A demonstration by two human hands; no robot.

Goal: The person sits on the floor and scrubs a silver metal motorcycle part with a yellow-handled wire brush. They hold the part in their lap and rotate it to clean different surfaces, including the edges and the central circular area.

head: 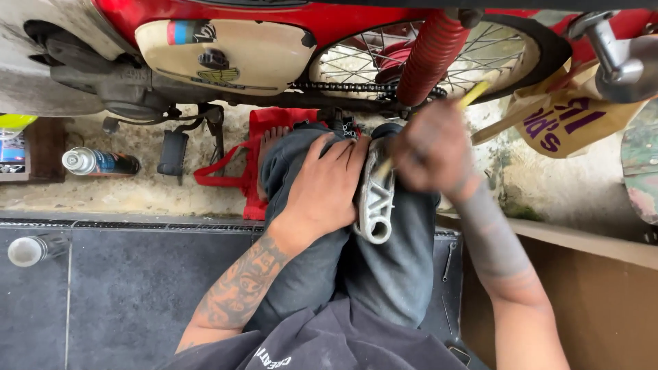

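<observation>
A grey cast-metal bracket (376,202) with cut-out openings rests on my lap, over grey trousers. My left hand (327,183) presses on its left side and holds it steady. My right hand (430,147), blurred by motion, sits at the bracket's upper end and grips a thin yellow-handled tool (474,94) that points up and to the right. The tool's working end is hidden behind my fingers.
A red motorcycle (288,20) stands just beyond my knees, with cream side cover (226,58), chain (343,87), spoked rear wheel (384,58) and red shock spring (428,58). A spray can (99,162) lies at left, a red bag (257,161) under my feet, a paper bag (558,120) at right.
</observation>
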